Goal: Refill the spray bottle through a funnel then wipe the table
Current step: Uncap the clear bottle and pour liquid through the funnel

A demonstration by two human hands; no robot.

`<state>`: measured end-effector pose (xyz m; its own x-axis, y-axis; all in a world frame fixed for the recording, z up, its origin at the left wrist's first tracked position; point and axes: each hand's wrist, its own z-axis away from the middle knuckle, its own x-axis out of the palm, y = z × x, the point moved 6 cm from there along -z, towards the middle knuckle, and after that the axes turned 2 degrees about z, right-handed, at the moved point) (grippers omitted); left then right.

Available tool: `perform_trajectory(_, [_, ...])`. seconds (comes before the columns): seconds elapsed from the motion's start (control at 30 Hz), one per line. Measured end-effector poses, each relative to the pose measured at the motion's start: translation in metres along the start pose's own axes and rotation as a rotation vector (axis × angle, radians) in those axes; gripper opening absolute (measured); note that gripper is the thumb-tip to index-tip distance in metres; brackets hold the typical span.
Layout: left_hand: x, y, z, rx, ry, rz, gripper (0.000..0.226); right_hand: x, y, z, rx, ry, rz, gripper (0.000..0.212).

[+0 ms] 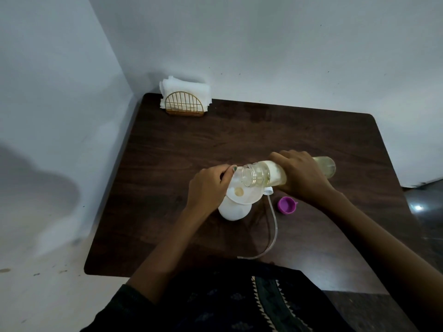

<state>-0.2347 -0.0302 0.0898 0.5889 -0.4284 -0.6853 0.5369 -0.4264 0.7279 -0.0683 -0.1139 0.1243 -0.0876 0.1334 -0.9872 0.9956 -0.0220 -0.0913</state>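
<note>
Our left grip (208, 185) pinches the funnel (244, 192) rim, steadying it on the white spray bottle (233, 210); our right grip (302, 176) clasps the tipped refill bottle (266, 174) over it. Napkins (184, 97) wait across the desk (287, 130) for wiping.

Setting: plain domestic or small eatery corner; cannot tell which. Dark wood-grain desk (275, 135) with rounded corners, pushed into a corner of bare pale walls (263, 44). At 11 o'clock on the desk, against the wall: gold wire holder (185, 104) packed with white napkins (187, 86), as on a dining table. Pale scuffed floor (43, 291) at 8 o'clock; darker glossy floor at 3 o'clock. Household plastic items at desk centre: purple cap (286, 205), clear tube (273, 226).
</note>
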Motion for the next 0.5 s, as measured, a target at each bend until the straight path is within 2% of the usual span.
perform_trajectory(0.5, [0.0012,0.0030,-0.0008,-0.002,-0.003,0.003,0.035,-0.0032,0.0012,0.0009,-0.002,-0.002,0.001,0.047])
